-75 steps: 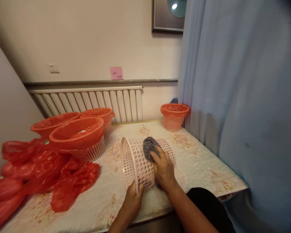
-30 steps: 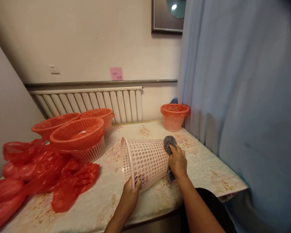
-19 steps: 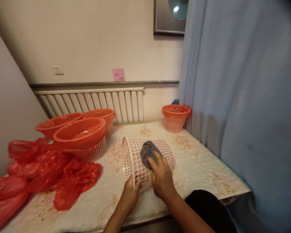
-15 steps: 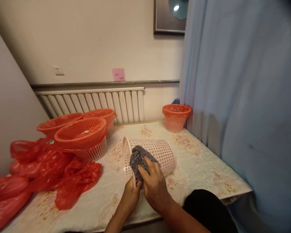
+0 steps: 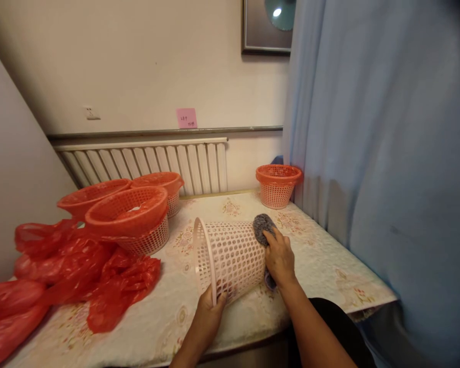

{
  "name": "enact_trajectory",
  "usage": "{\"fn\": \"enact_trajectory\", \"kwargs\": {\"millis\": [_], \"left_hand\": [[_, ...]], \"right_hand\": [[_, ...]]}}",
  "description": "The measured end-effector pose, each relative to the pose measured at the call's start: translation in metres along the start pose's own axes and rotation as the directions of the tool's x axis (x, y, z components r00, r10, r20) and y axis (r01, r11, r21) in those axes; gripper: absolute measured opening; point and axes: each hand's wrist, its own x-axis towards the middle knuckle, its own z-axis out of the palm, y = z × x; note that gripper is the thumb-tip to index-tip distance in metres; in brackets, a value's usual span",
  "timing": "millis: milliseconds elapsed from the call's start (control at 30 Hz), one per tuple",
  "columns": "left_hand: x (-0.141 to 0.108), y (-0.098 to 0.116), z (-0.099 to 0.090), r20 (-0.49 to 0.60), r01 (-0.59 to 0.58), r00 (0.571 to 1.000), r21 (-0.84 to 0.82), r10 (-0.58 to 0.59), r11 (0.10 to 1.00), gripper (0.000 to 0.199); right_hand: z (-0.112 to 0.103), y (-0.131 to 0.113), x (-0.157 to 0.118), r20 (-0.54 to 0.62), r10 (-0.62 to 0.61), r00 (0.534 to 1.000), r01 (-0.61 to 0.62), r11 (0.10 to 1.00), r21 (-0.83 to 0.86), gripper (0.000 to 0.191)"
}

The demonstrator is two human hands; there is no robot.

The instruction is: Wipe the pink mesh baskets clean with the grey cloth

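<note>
A pale pink plastic basket (image 5: 235, 255) with holes all over its wall lies on its side, its mouth facing left. My left hand (image 5: 210, 312) grips the near, lower part of its rim, thumb on one side and fingers on the other. At the basket's base end, my right hand (image 5: 280, 255) presses a dark grey cloth (image 5: 263, 229) against it. Part of the cloth shows below the hand too, and the hand covers its middle.
Several baskets lined with red bags (image 5: 126, 212) stand at the left, one more lined basket (image 5: 278, 185) at the back right. Loose red plastic bags (image 5: 80, 266) lie heaped on the left of the patterned tablecloth (image 5: 168, 312). A blue curtain (image 5: 368, 153) hangs along the right edge.
My right hand has slid the cloth rightward, from the basket's wall near the rim to its base end. My left hand keeps its hold on the rim.
</note>
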Motion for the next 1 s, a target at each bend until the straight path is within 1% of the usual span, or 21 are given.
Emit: {"fn": "enact_trajectory", "kwargs": {"millis": [67,133,233,333,400,467,533,600,667,733,800,867,1000], "left_hand": [[0.002,0.009,0.000,0.016,0.003,1.000,-0.042,-0.003,0.999,0.035],[0.006,0.019,0.000,-0.004,0.012,1.000,-0.074,-0.012,0.997,0.037],[0.014,0.036,0.000,-0.074,0.038,0.996,-0.091,-0.044,0.995,0.040],[0.021,0.043,-0.001,-0.094,0.065,0.993,-0.107,-0.075,0.992,0.040],[0.023,0.041,-0.002,-0.084,0.072,0.993,-0.105,-0.081,0.992,0.040],[0.022,0.035,-0.003,-0.066,0.065,0.995,-0.094,-0.071,0.993,0.040],[0.021,0.029,-0.003,-0.043,0.036,0.998,-0.082,-0.040,0.996,0.041],[0.020,0.024,-0.003,-0.032,-0.016,0.999,-0.076,0.014,0.997,0.042],[0.019,0.020,-0.002,-0.037,-0.058,0.998,-0.067,0.056,0.996,0.042],[0.017,0.018,-0.002,-0.047,-0.071,0.997,-0.054,0.069,0.996,0.041],[0.015,0.017,-0.003,-0.046,-0.070,0.997,-0.032,0.069,0.997,0.039],[0.013,0.016,-0.003,-0.031,-0.056,0.998,-0.016,0.056,0.998,0.040],[0.010,0.011,-0.003,-0.017,-0.009,1.000,0.003,0.009,1.000,0.041]], "right_hand": [[0.001,0.007,0.001,0.005,0.052,0.999,-0.052,0.998,-0.042,0.047],[0.002,0.009,0.000,0.002,0.065,0.998,-0.065,0.996,-0.063,0.046],[0.002,0.004,-0.004,-0.009,0.044,0.999,-0.044,0.997,-0.063,0.048],[-0.001,-0.005,-0.008,-0.005,-0.006,1.000,0.006,1.000,-0.015,0.050],[-0.007,-0.017,-0.013,0.001,-0.069,0.998,0.069,0.997,0.039,0.050],[-0.017,-0.035,-0.020,0.008,-0.164,0.986,0.162,0.980,0.115,0.050],[-0.028,-0.055,-0.030,0.017,-0.282,0.959,0.273,0.939,0.209,0.052],[-0.037,-0.075,-0.041,0.019,-0.390,0.921,0.368,0.884,0.288,0.052],[-0.042,-0.089,-0.048,0.018,-0.437,0.899,0.409,0.853,0.325,0.050],[-0.042,-0.095,-0.050,0.015,-0.437,0.899,0.409,0.852,0.328,0.047],[-0.037,-0.091,-0.046,0.012,-0.423,0.906,0.398,0.862,0.313,0.046],[-0.030,-0.080,-0.037,0.012,-0.389,0.921,0.371,0.888,0.273,0.048],[-0.014,-0.041,-0.014,0.033,-0.223,0.974,0.217,0.968,0.126,0.049]]}}
